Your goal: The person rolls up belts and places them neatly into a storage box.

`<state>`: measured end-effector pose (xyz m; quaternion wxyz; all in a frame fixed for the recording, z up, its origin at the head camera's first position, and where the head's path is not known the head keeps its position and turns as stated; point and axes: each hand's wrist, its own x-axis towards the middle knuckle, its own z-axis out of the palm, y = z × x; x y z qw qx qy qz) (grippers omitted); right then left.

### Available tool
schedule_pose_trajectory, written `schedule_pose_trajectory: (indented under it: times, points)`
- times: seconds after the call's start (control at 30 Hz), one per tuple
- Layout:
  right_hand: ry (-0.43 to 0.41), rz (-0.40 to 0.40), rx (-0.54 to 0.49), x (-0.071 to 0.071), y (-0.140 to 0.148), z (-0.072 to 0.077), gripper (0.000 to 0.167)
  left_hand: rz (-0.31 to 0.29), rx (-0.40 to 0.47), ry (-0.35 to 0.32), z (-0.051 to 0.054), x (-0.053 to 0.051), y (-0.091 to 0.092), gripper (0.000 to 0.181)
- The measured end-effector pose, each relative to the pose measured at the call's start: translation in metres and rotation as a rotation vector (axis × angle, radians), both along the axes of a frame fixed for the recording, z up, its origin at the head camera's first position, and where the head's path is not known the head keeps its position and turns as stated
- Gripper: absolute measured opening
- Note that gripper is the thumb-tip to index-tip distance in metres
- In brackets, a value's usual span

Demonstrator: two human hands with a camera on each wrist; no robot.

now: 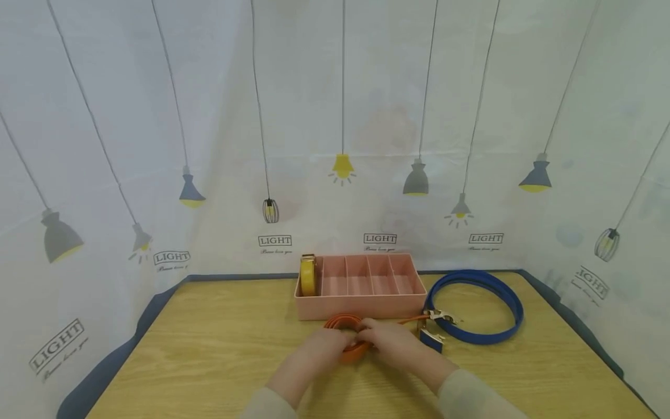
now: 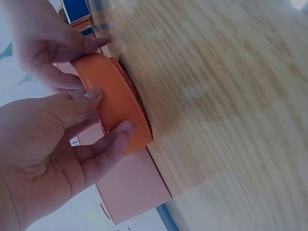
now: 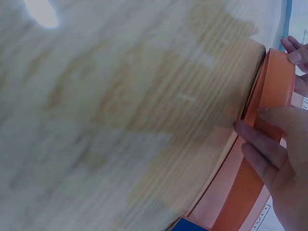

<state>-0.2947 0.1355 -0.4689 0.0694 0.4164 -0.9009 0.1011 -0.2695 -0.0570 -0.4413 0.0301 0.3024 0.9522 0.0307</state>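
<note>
An orange belt [image 1: 342,320] is rolled into a loose coil in front of a pink divided box [image 1: 361,305]. My left hand [image 1: 325,347] holds the coil's left side; in the left wrist view its thumb and fingers pinch the orange band [image 2: 118,96]. At the coil's right side, my right hand [image 1: 391,344] pinches the strap between thumb and fingers, as the right wrist view shows along the orange strap [image 3: 276,79]. The belt's free length runs right, towards a gold metal buckle [image 1: 442,316] lying by the blue belt.
A rolled yellow belt [image 1: 307,277] stands in the box's leftmost compartment. To the right, a blue belt [image 1: 515,305] lies in a wide loop on the wooden table [image 1: 209,349]. Behind the table hangs a white cloth [image 1: 314,116] printed with lamps.
</note>
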Motion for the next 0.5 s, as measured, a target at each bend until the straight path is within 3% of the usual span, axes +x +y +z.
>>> schedule_pose_trajectory:
  times: [0.07, 0.17, 0.3, 0.37, 0.43, 0.5]
  points:
    - [-0.007, -0.024, 0.011, 0.002, 0.001, 0.000, 0.034, 0.019, 0.005, -0.030, 0.000, -0.001, -0.001, 0.022]
    - [-0.021, -0.106, -0.028, 0.005, 0.003, 0.002, 0.037, 0.036, -0.021, -0.010, 0.000, -0.001, 0.000, 0.022]
    - [-0.043, -0.383, -0.078, 0.007, 0.007, 0.005, 0.035, 0.087, -0.061, -0.011, -0.001, -0.003, 0.002, 0.020]
    - [-0.018, -0.536, -0.037, 0.006, 0.010, 0.006, 0.031, 0.101, -0.073, -0.011, -0.003, -0.005, 0.002, 0.015]
    - [0.025, -0.630, 0.034, 0.006, 0.013, 0.005, 0.026, 0.075, -0.083, 0.025, -0.005, -0.007, 0.001, 0.010]
    - [0.078, -0.673, 0.095, 0.007, 0.015, 0.004, 0.024, 0.058, -0.095, 0.063, -0.006, -0.007, 0.001, 0.008]
